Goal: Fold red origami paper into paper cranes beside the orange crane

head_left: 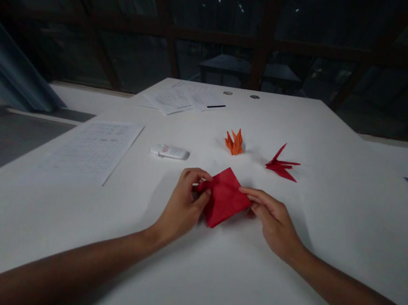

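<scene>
A red sheet of origami paper [225,198], folded into a diamond shape, is held between my two hands just over the white table. My left hand [188,199] pinches its left corner, where a flap curls between thumb and fingers. At the right corner, my right hand [273,217] grips the paper with the thumb below and fingers along the edge. Just beyond the paper stands an orange origami piece [234,143] with several pointed tips. To its right lies a red origami piece [281,165] with long thin points.
On the white table [336,207], a white correction-tape-like item [170,152] lies left of the origami. A printed sheet [89,151] is at the left edge. More papers [182,97] with a black pen-like strip [216,106] lie farther back, near two round grommets [254,96].
</scene>
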